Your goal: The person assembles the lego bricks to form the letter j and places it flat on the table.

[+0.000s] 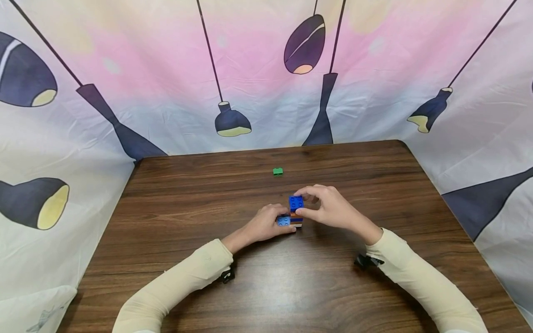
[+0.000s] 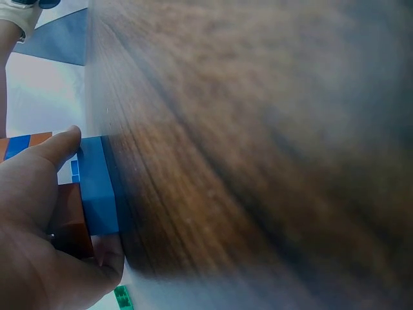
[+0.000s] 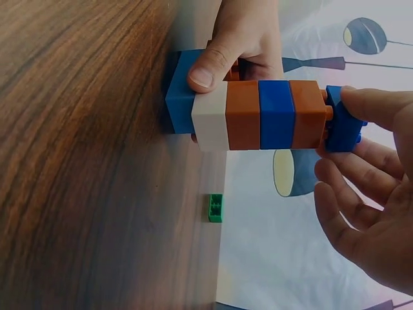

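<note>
A tower of toy building bricks stands on a light blue base brick (image 1: 284, 221). Seen from the right wrist, it runs from a white brick (image 3: 210, 123) through an orange brick (image 3: 243, 123) and a blue brick (image 3: 276, 116) to another orange brick (image 3: 306, 116). My left hand (image 1: 262, 224) grips the base brick low down, thumb at the white brick. Partly hidden under that palm is an orange-brown brick (image 2: 71, 223). With thumb and fingers my right hand (image 1: 329, 206) pinches a dark blue brick (image 3: 343, 119) at the top, slightly tilted, some orange studs showing below it.
A lone green brick (image 1: 277, 171) lies behind the tower, toward the far edge of the brown wooden table (image 1: 200, 185). Behind the table hangs a cloth backdrop (image 1: 266, 69) printed with lamps.
</note>
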### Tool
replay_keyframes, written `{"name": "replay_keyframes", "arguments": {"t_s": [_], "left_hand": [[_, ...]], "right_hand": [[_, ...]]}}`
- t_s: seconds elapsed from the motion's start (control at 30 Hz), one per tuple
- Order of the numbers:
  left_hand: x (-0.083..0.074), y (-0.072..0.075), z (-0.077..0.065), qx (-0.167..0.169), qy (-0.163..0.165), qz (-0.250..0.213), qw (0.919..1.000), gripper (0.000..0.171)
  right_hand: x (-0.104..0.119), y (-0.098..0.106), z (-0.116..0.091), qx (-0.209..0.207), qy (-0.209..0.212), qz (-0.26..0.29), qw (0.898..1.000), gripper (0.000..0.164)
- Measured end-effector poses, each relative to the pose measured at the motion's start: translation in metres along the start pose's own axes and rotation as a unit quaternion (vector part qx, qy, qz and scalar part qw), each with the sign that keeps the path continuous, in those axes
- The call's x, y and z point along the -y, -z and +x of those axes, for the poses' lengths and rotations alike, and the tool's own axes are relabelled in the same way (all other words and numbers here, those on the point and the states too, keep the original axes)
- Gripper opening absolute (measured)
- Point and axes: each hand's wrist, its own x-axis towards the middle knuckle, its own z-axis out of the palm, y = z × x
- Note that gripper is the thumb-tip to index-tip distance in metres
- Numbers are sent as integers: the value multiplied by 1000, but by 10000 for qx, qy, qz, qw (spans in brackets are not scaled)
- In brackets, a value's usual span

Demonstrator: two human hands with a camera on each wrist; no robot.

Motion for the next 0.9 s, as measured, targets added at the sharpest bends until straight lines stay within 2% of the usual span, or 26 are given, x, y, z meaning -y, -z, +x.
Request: {"name": "replay_keyframes", "arguments": {"t_s": [0.5,0.9], "left_hand": [[0,0,0,-49,-44,45,10000,36],[1,-1,1,-30,-40,85,10000,39]], "right_hand": [[-1,-1,-2,37,38,3,10000,36],[0,-4,-3,-184,285,-426,9985,35]]}}
